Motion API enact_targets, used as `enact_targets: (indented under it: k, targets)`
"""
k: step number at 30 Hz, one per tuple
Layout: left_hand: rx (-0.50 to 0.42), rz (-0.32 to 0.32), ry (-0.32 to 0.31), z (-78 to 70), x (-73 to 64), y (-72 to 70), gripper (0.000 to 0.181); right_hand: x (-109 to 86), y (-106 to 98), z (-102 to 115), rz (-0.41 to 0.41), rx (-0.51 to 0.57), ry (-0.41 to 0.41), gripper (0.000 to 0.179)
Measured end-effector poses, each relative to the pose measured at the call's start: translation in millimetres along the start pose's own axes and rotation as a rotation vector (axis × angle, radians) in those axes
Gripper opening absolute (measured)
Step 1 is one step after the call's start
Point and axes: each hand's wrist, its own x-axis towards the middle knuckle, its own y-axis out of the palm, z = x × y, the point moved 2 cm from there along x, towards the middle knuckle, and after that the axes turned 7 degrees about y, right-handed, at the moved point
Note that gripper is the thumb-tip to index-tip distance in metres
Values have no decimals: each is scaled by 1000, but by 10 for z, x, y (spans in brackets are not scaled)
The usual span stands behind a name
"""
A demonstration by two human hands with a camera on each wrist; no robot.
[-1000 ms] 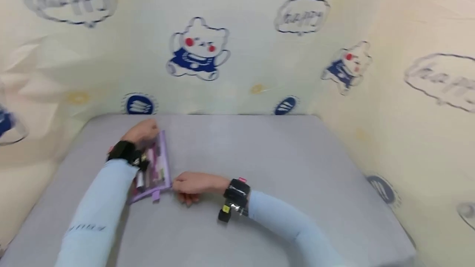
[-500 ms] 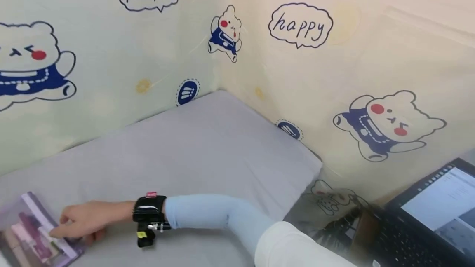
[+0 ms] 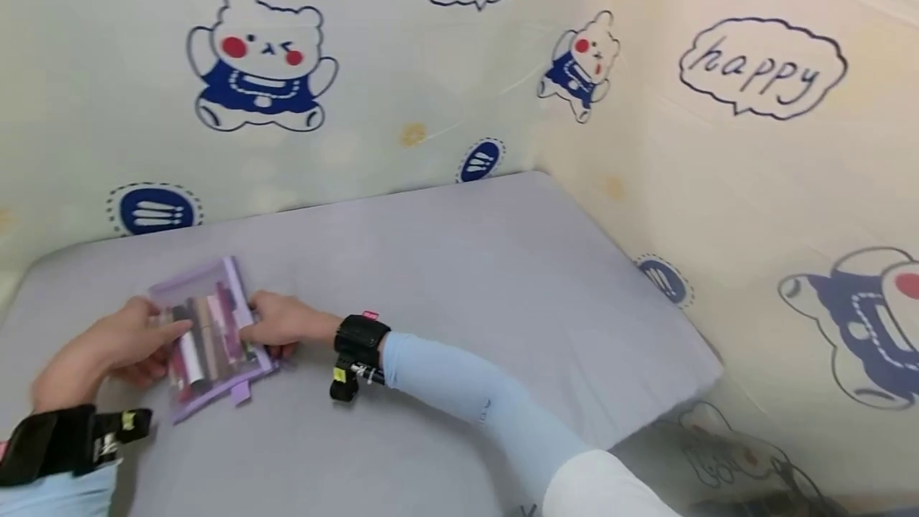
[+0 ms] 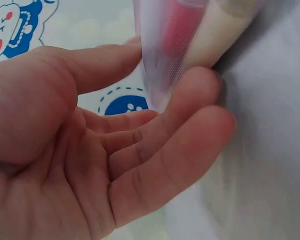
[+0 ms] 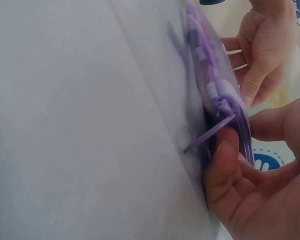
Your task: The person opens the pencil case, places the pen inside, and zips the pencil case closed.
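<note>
A see-through mesh pouch [image 3: 239, 294] with purple edging lies at the left of the grey cloth in the head view. Slim tubes or pens [image 3: 203, 329] in pink, white, brown and dark tones show through it. My left hand [image 3: 132, 337] holds its left side, thumb on top and fingers below. In the left wrist view, the left hand [image 4: 90, 145] has the mesh corner [image 4: 157, 75] between thumb and fingers. My right hand [image 3: 283, 319] pinches the right edge. The right wrist view shows the right hand [image 5: 260, 185] at a corner with a purple tab [image 5: 210, 132].
Grey cloth [image 3: 431, 286] covers the table. Printed sheets with cartoon bears [image 3: 262, 62] line the back and right sides. Beyond the table's right corner are dark cables [image 3: 797, 473]. Both wrists wear black camera straps [image 3: 362, 337].
The head view swung right past a laptop, then back left. My left hand has gone from the pouch's far end to its left side; my right hand has moved up the right edge.
</note>
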Motion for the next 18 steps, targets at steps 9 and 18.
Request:
enact_targets:
  k: [9, 18]
  targets:
    - [293, -194, 169, -947, 446, 316, 61, -242, -574, -817, -164, 112, -70, 31]
    - [431, -422, 211, -1898, 686, 795, 35, -544, -1010, -1432, -372, 18, -15, 34]
